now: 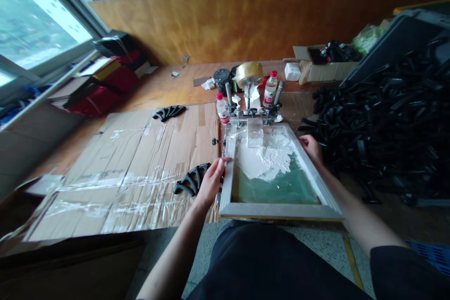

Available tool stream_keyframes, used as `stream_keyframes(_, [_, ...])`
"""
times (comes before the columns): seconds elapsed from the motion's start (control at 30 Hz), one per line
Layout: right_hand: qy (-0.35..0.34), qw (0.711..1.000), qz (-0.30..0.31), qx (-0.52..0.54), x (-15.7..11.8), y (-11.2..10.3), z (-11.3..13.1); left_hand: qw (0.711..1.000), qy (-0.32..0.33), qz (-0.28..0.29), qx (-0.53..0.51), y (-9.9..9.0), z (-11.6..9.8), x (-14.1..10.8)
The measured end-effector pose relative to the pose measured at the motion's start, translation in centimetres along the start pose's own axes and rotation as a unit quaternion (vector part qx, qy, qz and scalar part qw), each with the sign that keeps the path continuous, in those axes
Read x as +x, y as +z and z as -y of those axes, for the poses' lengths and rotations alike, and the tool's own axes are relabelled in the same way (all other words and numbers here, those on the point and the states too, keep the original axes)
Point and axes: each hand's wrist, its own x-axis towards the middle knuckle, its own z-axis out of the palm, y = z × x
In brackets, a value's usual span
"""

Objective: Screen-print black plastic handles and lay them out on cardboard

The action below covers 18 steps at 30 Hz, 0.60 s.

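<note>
A metal-framed screen [281, 211] with a green mesh lies in front of me, white paste spread over its far part. My left hand [212, 179] is at the left rail, its thumb and a finger by the frame edge; what its other fingers hold is hidden. Just left of it, a curved black plastic piece [191, 180] rests on the cardboard. My right hand [312, 149] is at the right rail, fingers curled against its outer side. A clear squeegee-like block [255, 132] hangs from a metal clamp [251, 116] over the screen's far end.
Flat cardboard [140, 164] covers the left table, with another black piece [169, 112] farther back. Two red-capped bottles [270, 88], a black jar [221, 80] and a tape roll [249, 73] stand behind the clamp. A big pile of black parts [390, 126] fills the right.
</note>
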Motion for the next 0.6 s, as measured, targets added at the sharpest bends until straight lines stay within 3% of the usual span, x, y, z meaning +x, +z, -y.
stream_keyframes(0.07, [0.029,0.998,-0.048,-0.003,1.7,-0.4,0.8,0.999,-0.030,0.008,0.030,0.3,3.3,0.0])
stream_keyframes(0.13, [-0.016,0.998,-0.054,-0.019,3.1,0.5,3.5,0.997,-0.043,0.005,0.062,0.8,6.1,0.7])
stream_keyframes(0.23, [-0.108,0.991,0.023,-0.072,4.1,2.9,8.3,0.991,-0.034,-0.008,0.127,1.3,8.6,1.8])
stream_keyframes(0.3, [-0.132,0.981,0.098,-0.101,3.5,4.1,10.2,0.988,-0.032,-0.005,0.153,1.4,9.2,2.2])
stream_keyframes(0.4, [-0.178,0.962,0.170,-0.115,1.0,4.4,10.7,0.986,-0.043,0.004,0.162,1.2,9.3,2.4])
stream_keyframes(0.5, [-0.293,0.924,0.224,-0.100,-1.7,2.9,9.9,0.987,-0.056,0.006,0.152,1.0,9.2,2.4])
stream_keyframes(0.6, [-0.369,0.884,0.278,-0.067,-2.4,1.2,9.4,0.985,-0.065,0.001,0.158,1.1,9.3,2.4])
